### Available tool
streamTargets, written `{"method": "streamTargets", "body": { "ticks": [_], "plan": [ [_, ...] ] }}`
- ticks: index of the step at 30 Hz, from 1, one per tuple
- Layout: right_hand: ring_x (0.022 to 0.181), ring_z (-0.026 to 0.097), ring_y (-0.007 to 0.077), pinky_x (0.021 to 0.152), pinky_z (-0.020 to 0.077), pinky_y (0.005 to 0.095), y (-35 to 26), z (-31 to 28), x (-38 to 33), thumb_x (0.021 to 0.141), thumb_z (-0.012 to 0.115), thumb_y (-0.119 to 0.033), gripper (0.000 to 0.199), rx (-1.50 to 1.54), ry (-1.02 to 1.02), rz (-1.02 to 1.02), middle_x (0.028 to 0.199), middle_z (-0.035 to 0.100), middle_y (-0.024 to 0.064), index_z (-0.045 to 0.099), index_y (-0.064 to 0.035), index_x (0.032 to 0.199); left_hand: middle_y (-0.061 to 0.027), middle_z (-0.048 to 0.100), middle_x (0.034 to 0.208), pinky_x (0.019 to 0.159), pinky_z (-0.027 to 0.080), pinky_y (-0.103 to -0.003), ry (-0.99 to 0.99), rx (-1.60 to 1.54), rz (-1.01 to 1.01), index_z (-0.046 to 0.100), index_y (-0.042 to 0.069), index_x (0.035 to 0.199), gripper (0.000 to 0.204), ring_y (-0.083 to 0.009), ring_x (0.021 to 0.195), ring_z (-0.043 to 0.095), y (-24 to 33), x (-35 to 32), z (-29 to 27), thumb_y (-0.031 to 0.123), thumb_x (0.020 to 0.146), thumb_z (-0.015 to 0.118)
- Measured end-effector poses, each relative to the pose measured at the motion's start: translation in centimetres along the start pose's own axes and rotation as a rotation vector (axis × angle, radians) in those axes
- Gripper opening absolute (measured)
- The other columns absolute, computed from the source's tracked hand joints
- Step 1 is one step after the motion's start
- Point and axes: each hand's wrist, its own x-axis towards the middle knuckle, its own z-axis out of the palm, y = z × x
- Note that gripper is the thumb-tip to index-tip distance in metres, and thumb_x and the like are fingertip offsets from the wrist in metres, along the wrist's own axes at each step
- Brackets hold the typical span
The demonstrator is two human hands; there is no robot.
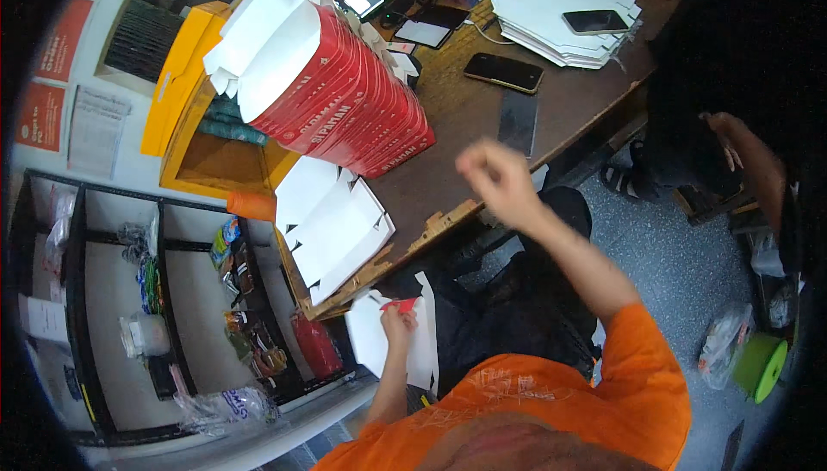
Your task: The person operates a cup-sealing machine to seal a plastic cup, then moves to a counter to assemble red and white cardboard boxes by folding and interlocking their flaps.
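Observation:
My left hand is closed on the edge of a flat white cardboard box blank, low beside the table's near left corner. A bit of the blank's red side shows at the fingers. My right hand is raised over the table's front edge, its fingers curled in and nothing visible in them. A pile of white box blanks with slotted edges lies on the near left corner of the table. Behind it rises a tall stack of folded red boxes, their white insides facing up.
On the wooden table lie a black phone and another pile of white sheets bearing a second phone. Black-framed shelves with packets stand at left. Another person's hand shows at right, above a green container.

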Motion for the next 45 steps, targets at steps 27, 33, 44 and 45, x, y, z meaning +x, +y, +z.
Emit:
{"method": "streamTargets", "body": {
  "ticks": [27,33,44,45],
  "plan": [
    [0.147,0.028,0.0492,0.113,0.0176,0.0745,39.9,21.8,44.6,0.106,0.041,-0.038,0.044,-1.371,0.009,-0.138,0.162,0.034,0.0194,0.052,-0.0323,0.149,-0.0252,0.065,0.067,0.055,0.044,-0.053,0.451,0.823,0.275,0.067,-0.004,0.078,0.036,-0.0437,0.058,0.062,1.3,3.4,7.6,0.026,0.092,0.054],
    [0.149,0.024,0.0501,0.112,0.0167,0.0755,40.2,22.7,45.3,0.105,0.041,-0.038,0.047,-1.449,-0.058,-0.088,0.164,0.029,0.0199,0.047,-0.0339,0.152,-0.0253,0.065,0.067,0.055,0.045,-0.053,0.442,0.910,0.207,0.068,-0.004,0.079,0.036,-0.0436,0.059,0.063,1.2,2.8,7.8,0.026,0.092,0.054],
    [0.147,0.029,0.0467,0.119,0.0279,0.0595,36.5,18.9,44.1,0.089,0.070,-0.032,0.070,-1.146,-0.179,-0.130,0.157,0.037,0.0231,0.045,-0.0224,0.153,-0.0256,0.066,0.069,0.057,0.046,-0.052,0.378,1.143,0.140,0.069,-0.004,0.080,0.036,-0.0434,0.060,0.063,0.4,2.1,7.1,0.026,0.092,0.053],
    [0.146,0.036,0.0418,0.118,0.0334,0.0525,34.4,18.3,43.5,0.091,0.066,-0.027,0.065,-0.923,-0.309,-0.064,0.153,0.044,0.0233,0.045,-0.0084,0.151,-0.0257,0.066,0.069,0.057,0.046,-0.052,0.388,1.135,0.141,0.069,-0.004,0.080,0.036,-0.0433,0.060,0.063,0.0,1.6,6.9,0.026,0.092,0.053]
  ]
}}
